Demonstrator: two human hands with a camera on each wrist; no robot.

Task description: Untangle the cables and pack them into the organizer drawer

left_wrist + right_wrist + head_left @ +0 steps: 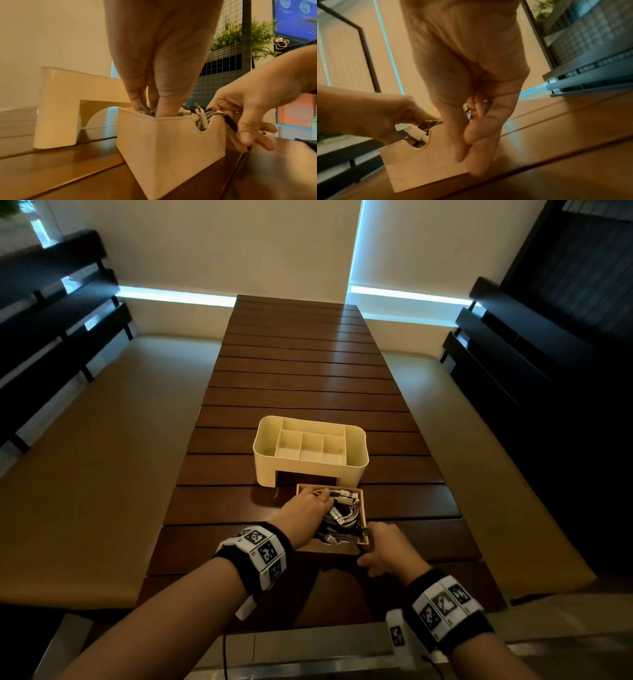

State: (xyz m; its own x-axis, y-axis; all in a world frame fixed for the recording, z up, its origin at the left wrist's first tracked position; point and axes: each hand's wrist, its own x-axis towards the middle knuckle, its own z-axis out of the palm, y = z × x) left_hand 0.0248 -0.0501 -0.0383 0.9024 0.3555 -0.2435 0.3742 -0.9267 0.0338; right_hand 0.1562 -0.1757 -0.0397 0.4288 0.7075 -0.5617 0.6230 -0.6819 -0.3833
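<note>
Beige drawer [365, 510] near table [308, 378] edge: left hand [306, 509] gripping cables [344, 517], right hand [383, 546] pinching black cable [230, 123].

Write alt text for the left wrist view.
A left hand reaches down into a small beige drawer stuffed with cables, while the right hand pinches a dark cable at its edge. A cream organizer stands behind.

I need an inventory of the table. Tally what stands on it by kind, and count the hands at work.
Organizer body: 1
Drawer, pulled out and resting on the table: 1
Pile of cables in the drawer: 1 pile; single cables too tangled to count
Hands: 2, left hand and right hand
Total: 5
</note>
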